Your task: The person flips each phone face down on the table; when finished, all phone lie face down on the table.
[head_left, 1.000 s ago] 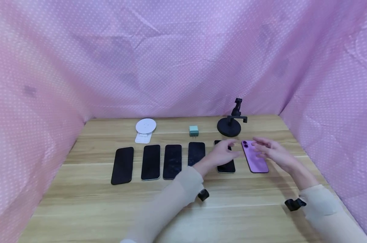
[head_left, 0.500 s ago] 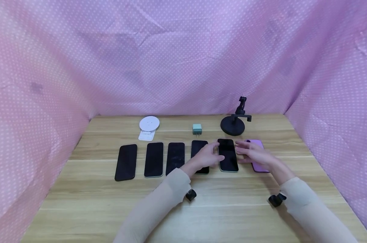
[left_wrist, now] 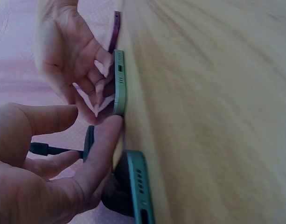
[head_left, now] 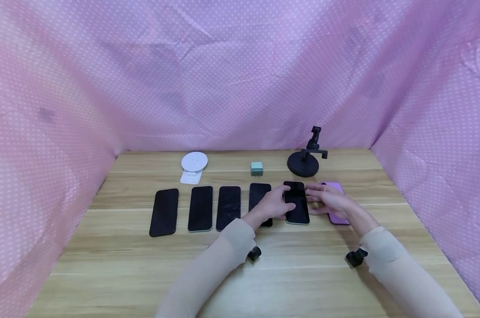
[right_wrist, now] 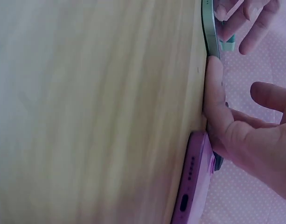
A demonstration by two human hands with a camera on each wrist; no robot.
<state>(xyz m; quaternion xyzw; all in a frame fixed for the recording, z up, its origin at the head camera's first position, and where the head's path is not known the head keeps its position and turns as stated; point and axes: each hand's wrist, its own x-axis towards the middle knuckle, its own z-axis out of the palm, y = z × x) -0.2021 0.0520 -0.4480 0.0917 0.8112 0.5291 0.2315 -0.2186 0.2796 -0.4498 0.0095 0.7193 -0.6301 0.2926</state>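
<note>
A dark-screened phone with a pale green edge (head_left: 299,214) lies flat, screen up, fifth from the left in a row, between my two hands. My left hand (head_left: 269,204) reaches over the neighbouring dark phone (head_left: 256,193), its fingertips at the green-edged phone's left edge. From the other side my right hand (head_left: 333,201) stretches over a purple phone (head_left: 340,219), fingertips at the right edge. In the left wrist view a fingertip meets the phone's edge (left_wrist: 120,79) near the table. In the right wrist view the right hand's little finger (right_wrist: 215,86) touches its side.
Three more dark phones lie to the left, the nearest one (head_left: 228,207) beside my left forearm. Behind the row are a white round charger (head_left: 194,161), a green plug adapter (head_left: 257,168) and a black stand (head_left: 303,164). Pink dotted cloth (head_left: 240,88) encloses the wooden table (head_left: 295,274).
My left hand has moved left off the green-edged phone to its left side. The right hand has come left over the purple phone to the other side. The last half second shows little movement.
</note>
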